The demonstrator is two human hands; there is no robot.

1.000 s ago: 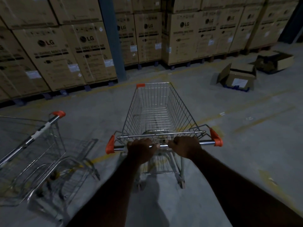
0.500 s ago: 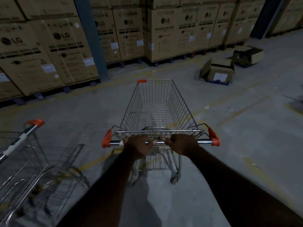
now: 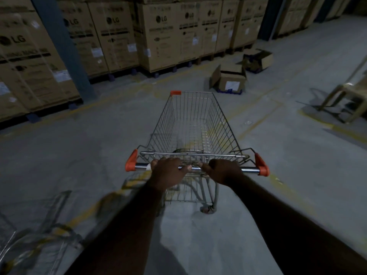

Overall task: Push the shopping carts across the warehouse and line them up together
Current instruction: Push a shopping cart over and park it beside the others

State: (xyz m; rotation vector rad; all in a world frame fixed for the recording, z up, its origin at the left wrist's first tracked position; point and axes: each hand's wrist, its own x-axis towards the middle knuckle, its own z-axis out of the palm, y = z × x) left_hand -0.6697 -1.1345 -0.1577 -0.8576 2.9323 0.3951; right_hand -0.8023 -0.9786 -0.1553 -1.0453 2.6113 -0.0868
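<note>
Hands: left hand (image 3: 167,172), right hand (image 3: 225,171) grip cart handle (image 3: 250,170).

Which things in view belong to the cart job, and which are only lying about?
Job: shopping cart; its handle, gripped by left hand and right hand; blurred second cart at lower left.
Lying about: near open carton; far open carton; plastic chair; stacked LG boxes; blue pillar.

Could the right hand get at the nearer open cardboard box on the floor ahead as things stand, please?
Probably not: the right hand grips the cart handle, and the box lies beyond the basket's far end, past arm's reach.
</note>
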